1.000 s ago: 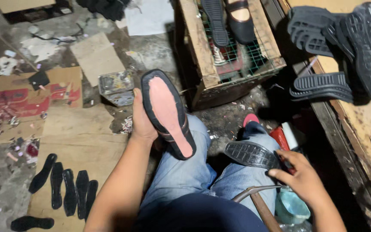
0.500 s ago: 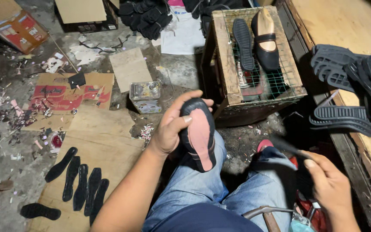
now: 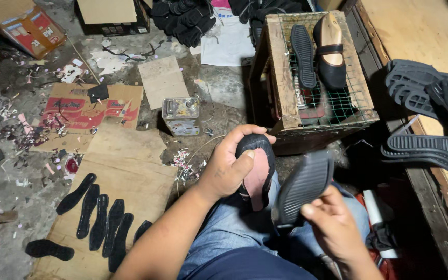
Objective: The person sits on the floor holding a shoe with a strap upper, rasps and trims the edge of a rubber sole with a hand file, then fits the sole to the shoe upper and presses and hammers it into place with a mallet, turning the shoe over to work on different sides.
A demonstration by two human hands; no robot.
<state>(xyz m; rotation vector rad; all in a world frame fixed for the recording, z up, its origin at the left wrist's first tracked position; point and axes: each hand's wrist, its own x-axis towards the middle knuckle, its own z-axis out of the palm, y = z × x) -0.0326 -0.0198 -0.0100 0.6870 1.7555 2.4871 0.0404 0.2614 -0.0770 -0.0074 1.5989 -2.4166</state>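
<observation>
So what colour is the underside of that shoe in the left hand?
Pink with a black rim, seen in the head view.

One head-worn camera looks steeply down from above the seated person's lap, close to both hands, facing the littered floor ahead; a wire-topped wooden crate [image 3: 312, 72] lies far right, flattened cardboard [image 3: 105, 176] left.

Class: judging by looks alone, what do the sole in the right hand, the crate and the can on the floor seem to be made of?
Sole: probably rubber, matte black, with moulded ribbed tread. Crate: rough unpainted wood, grain showing, with a green wire mesh top. Can: apparently metal, shiny, reflective and scuffed. The right hand holds the sole; the left hand grips a shoe.
</observation>
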